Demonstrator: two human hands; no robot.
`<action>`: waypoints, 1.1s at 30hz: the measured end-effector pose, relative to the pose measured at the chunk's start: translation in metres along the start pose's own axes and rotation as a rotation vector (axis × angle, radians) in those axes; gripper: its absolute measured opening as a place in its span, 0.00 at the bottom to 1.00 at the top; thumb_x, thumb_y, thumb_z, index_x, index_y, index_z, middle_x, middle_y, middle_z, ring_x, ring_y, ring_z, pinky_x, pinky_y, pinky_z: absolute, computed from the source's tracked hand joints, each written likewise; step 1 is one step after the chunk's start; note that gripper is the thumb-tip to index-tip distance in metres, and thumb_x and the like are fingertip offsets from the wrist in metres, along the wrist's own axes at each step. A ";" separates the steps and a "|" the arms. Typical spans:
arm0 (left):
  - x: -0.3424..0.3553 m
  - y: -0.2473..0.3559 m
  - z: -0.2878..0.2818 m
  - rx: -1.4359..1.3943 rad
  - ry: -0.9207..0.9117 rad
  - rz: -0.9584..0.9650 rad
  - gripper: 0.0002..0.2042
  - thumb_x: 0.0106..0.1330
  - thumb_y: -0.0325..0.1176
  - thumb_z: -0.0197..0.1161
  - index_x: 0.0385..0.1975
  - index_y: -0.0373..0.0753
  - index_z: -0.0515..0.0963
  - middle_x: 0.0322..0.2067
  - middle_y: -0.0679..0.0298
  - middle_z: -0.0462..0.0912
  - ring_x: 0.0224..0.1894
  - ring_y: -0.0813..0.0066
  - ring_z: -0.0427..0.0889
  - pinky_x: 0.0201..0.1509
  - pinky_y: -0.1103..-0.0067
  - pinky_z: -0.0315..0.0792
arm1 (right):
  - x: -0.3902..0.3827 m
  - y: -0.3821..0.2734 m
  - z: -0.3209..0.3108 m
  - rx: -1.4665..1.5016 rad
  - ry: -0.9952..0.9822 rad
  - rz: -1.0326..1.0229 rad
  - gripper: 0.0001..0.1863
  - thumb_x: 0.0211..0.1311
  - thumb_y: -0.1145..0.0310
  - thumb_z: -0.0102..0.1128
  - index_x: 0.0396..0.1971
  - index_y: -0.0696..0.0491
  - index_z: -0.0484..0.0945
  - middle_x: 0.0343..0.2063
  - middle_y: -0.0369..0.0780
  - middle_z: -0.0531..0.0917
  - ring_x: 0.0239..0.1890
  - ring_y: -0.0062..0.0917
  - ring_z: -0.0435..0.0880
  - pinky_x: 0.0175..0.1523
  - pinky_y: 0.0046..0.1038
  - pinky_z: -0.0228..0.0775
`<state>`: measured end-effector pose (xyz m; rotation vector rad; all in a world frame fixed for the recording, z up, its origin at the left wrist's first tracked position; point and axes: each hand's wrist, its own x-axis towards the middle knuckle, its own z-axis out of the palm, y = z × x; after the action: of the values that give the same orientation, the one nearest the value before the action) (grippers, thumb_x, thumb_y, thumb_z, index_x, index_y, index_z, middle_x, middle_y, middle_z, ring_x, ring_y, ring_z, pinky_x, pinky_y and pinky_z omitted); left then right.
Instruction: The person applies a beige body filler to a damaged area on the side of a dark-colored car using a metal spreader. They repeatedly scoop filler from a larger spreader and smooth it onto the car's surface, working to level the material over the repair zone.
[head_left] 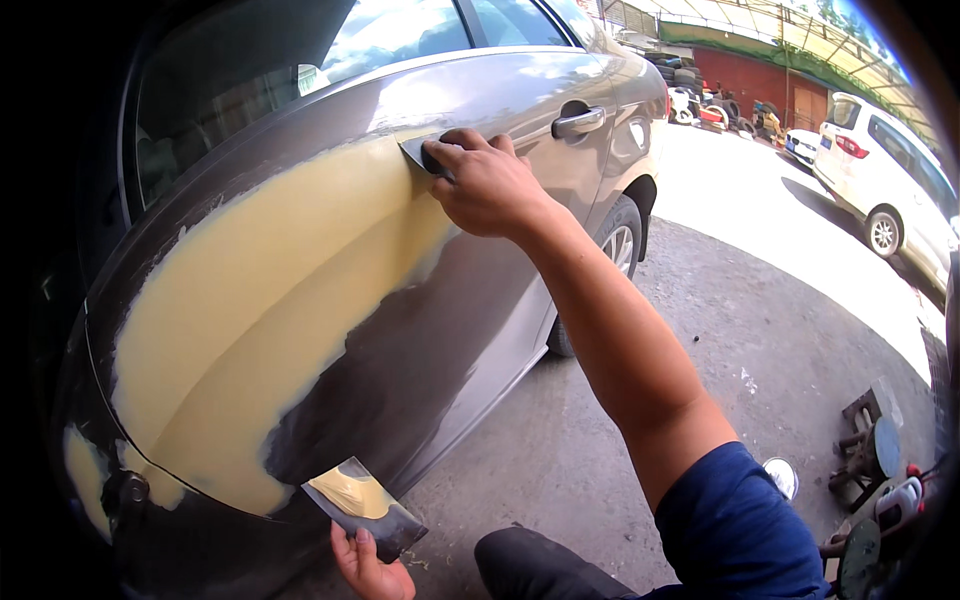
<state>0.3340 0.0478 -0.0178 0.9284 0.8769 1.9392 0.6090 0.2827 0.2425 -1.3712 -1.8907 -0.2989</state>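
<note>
A grey car door carries a broad coat of pale yellow filler with ragged edges. My right hand grips a dark-backed scraper against the upper right edge of the filler, left of the door handle. My left hand holds a dark, flat rectangular spreader low in front of the door, with a lump of yellow filler on it.
A concrete floor runs along the car. Stools, a white round can and assorted items stand at lower right. A white vehicle is parked beyond; stacked tyres line a red wall.
</note>
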 end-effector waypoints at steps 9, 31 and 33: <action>-0.004 -0.001 0.007 -0.020 -0.041 -0.024 0.26 0.70 0.27 0.53 0.67 0.29 0.61 0.62 0.51 0.71 0.63 0.61 0.72 0.69 0.64 0.64 | -0.049 0.025 0.046 0.050 0.148 -0.084 0.28 0.65 0.60 0.55 0.66 0.43 0.69 0.66 0.38 0.68 0.62 0.49 0.65 0.61 0.49 0.64; -0.007 0.001 0.012 -0.061 -0.055 -0.048 0.25 0.70 0.26 0.53 0.67 0.30 0.62 0.62 0.52 0.72 0.62 0.61 0.73 0.68 0.65 0.65 | -0.055 0.031 0.046 0.037 0.144 -0.065 0.27 0.65 0.60 0.55 0.65 0.43 0.70 0.67 0.37 0.67 0.63 0.48 0.65 0.64 0.49 0.61; -0.006 0.001 0.013 -0.071 -0.062 -0.049 0.25 0.70 0.26 0.53 0.67 0.30 0.62 0.62 0.52 0.72 0.62 0.61 0.73 0.68 0.65 0.65 | -0.060 0.033 0.048 -0.012 0.135 -0.067 0.27 0.64 0.59 0.54 0.65 0.42 0.70 0.66 0.37 0.68 0.63 0.48 0.65 0.63 0.49 0.62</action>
<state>0.3469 0.0448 -0.0121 0.9128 0.7833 1.8774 0.6248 0.2813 0.1609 -1.2649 -1.8277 -0.4256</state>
